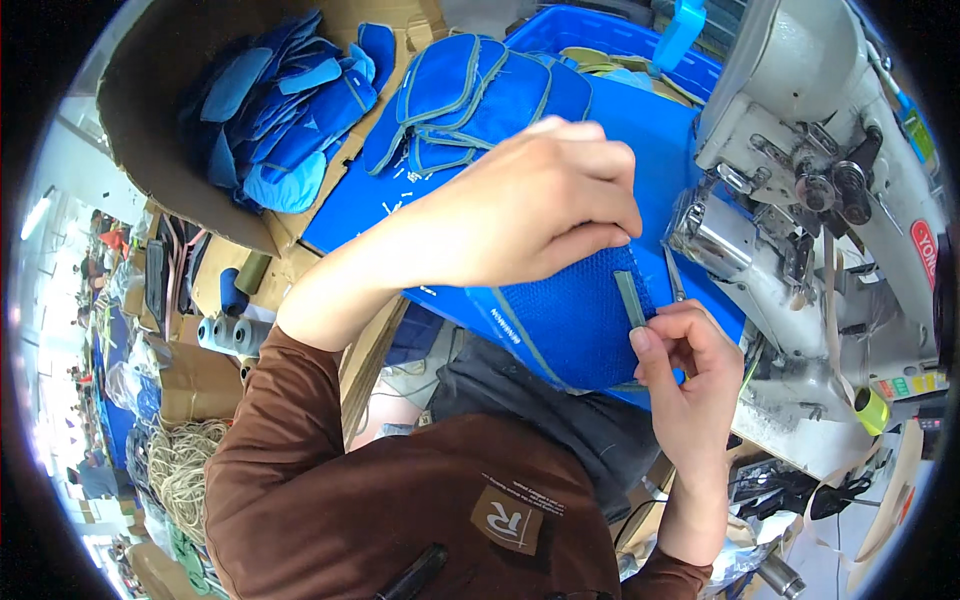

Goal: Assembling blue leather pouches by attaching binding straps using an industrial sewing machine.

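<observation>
A: Left hand (540,205) where?
B: Centre of the frame, knuckles up, laid over the top edge of a blue mesh fabric piece (575,325). Fingers curled and pressed down on the cloth, holding it against the blue worktop (655,135).

A: And the right hand (690,385)?
B: Lower right of centre, just below the fabric's right edge. Thumb and forefinger pressed together, pinching the lower end of a narrow grey strip (630,298) lying upright along that edge.

A: Fabric itself?
B: Centre of the frame, between both hands, grey-green piping along its left side, lower part hanging off the worktop's near edge.

A: Around it?
B: Grey sewing machine (800,180) filling the right of the frame, head close beside the strip. Stack of finished blue pieces (470,95) top centre, behind the left hand. More blue pieces piled in a cardboard box (150,120) at upper left. Thread spools (235,332) at left, near the brown sleeve.
</observation>
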Tool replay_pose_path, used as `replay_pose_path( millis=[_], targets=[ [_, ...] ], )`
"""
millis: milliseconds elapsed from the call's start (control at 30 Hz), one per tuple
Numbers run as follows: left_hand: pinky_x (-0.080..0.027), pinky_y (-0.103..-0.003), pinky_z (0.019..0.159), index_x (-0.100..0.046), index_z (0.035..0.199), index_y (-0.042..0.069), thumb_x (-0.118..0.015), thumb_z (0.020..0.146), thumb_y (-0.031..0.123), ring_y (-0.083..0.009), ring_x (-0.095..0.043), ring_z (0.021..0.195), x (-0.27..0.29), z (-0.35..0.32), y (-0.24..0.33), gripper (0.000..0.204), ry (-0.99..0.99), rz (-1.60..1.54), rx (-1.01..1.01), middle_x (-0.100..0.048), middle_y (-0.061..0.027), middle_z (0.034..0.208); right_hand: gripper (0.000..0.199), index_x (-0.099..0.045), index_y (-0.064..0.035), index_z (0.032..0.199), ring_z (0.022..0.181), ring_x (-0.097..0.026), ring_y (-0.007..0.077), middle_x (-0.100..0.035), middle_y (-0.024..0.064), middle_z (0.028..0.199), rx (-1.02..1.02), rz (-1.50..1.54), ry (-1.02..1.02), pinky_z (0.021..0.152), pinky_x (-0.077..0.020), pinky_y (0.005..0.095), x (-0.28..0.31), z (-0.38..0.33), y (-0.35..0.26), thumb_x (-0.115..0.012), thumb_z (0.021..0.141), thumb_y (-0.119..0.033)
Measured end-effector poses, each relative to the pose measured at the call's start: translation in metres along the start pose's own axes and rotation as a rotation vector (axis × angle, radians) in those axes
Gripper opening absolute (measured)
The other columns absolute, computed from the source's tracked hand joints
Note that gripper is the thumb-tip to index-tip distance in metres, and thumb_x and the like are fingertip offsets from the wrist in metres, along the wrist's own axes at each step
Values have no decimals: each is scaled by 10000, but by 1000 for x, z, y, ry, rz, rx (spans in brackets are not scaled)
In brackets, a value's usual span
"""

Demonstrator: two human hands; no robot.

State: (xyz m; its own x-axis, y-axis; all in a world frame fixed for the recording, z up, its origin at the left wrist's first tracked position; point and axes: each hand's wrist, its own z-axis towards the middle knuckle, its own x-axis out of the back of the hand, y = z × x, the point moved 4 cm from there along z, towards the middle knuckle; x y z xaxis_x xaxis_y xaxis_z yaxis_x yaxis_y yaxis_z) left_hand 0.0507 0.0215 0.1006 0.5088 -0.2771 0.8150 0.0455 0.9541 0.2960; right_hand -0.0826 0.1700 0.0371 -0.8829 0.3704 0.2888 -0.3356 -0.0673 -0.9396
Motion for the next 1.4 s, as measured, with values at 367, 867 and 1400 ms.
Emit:
replay_pose_path(
  millis=[367,867,1400],
  targets=[
    [-430,-359,701,-701,855,56,-802,766,157,-262,-560,775,5,-6,16,168,-67,-262,-54,-549,-61,825,130,-603,2,840,620,-616,115,-654,94,820,48,-50,19,565,-486,230,0,-13,-14,-732,848,7],
    [-297,-295,633,-753,975,181,-727,579,179,-138,-436,782,-15,-72,51,397,426,771,-750,-488,54,889,301,-694,-8,1101,605,-585,182,-698,172,1035,907,-762,128,514,-453,250,1,-38,-16,-700,800,-22],
    [-285,-287,642,-737,951,200,-729,651,219,-122,-416,777,-14,-76,50,301,485,829,-775,-510,70,890,338,-676,-57,1108,652,-645,227,-714,113,1037,843,-813,172,556,-507,297,-2,-43,-25,-790,791,-20]
  ],
)
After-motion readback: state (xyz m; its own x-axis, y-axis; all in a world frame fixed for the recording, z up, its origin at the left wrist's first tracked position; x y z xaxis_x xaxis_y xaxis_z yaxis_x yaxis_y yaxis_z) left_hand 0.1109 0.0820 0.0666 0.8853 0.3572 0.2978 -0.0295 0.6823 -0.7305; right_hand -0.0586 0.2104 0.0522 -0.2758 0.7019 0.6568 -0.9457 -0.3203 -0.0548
